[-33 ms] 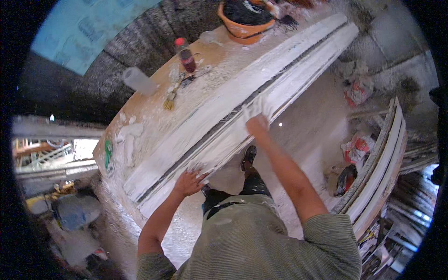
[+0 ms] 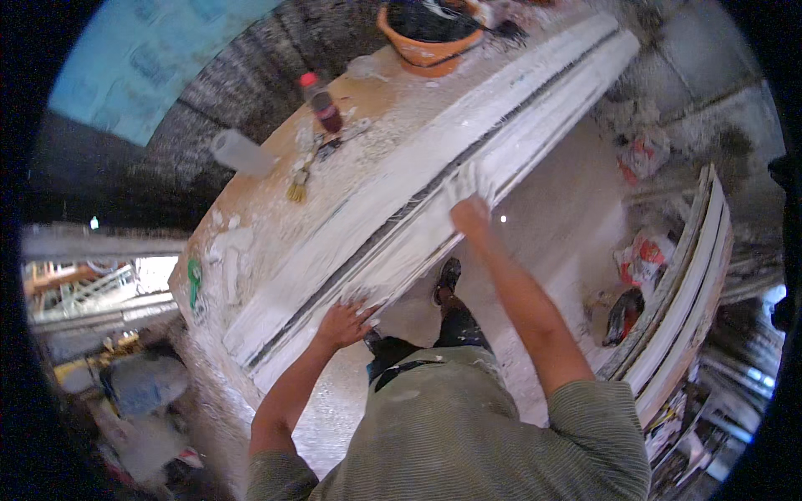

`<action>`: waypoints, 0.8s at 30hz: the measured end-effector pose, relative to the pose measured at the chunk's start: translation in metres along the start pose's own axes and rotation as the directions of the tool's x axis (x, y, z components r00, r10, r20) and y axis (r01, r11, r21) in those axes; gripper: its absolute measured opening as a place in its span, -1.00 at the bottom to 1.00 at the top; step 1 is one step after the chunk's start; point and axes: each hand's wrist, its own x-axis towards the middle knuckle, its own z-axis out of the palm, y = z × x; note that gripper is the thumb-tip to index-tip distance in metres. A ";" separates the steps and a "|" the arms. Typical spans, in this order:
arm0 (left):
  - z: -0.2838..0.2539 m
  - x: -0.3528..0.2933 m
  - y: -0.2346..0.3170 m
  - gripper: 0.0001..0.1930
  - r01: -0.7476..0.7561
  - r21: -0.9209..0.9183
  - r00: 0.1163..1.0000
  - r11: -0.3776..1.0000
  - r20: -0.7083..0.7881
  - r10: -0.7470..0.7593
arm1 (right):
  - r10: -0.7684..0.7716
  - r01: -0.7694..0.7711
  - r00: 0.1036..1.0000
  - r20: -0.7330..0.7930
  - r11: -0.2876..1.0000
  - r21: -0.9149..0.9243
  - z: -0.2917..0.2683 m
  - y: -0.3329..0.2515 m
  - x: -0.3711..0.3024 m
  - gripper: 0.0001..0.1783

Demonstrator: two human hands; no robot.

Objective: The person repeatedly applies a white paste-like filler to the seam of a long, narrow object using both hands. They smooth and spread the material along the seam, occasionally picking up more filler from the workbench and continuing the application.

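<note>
Two long white plaster-like moulding strips [image 2: 434, 154] lie side by side, diagonally across the table, with a dark gap between them. My left hand [image 2: 344, 324] rests flat near the lower left end of the nearer strip, fingers spread, white smears on the fingertips. Farther up the same strip is my right hand [image 2: 469, 204], its fingers coated white and blurred by motion. Whether those fingers hold anything is hidden by the white coating and blur.
On the table's far side stand an orange tub [image 2: 430, 54], a red-capped bottle [image 2: 322, 104] and a pale translucent container [image 2: 242, 153], with a brush [image 2: 298, 185] nearby. A green tool [image 2: 195, 282] lies at the left edge. More white strips [image 2: 681, 292] lean at the right.
My right hand has shifted slightly to the right and up along the nearer strip. My left hand stays nearly in place. The view has tilted a little.
</note>
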 end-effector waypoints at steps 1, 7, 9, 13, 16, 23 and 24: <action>-0.011 0.026 0.005 -0.45 -0.005 -0.033 1.000 0.999 0.023 0.005 | -0.041 0.038 0.983 0.177 0.999 0.019 0.007 0.044 0.011 -0.76; -0.080 0.178 0.046 -0.45 -0.082 0.038 0.994 0.996 -0.067 0.085 | 0.623 -0.481 0.779 -0.071 0.665 0.571 -0.014 0.209 -0.011 -0.54; -0.098 0.224 0.060 -0.45 -0.104 0.092 0.988 0.990 -0.108 0.114 | 0.697 -0.602 0.711 0.093 0.534 0.594 -0.032 0.248 -0.051 -0.48; -0.129 0.313 0.092 -0.46 -0.095 0.100 0.977 0.990 -0.184 0.112 | 0.789 -0.788 0.573 0.222 0.456 0.415 -0.041 0.297 -0.137 -0.48; -0.156 0.366 0.112 -0.45 -0.115 0.085 0.969 0.990 -0.211 0.131 | 0.732 -0.823 0.555 0.395 0.551 0.136 -0.046 0.326 -0.197 -0.49; -0.185 0.483 0.141 -0.43 -0.140 0.232 0.946 0.963 -0.255 0.199 | 0.890 -0.912 0.371 0.265 0.294 0.287 -0.050 0.378 -0.248 -0.49; -0.191 0.498 0.142 -0.43 -0.192 0.316 0.946 0.929 -0.194 0.261 | 0.890 -0.914 0.369 0.268 0.296 0.276 -0.049 0.385 -0.250 -0.49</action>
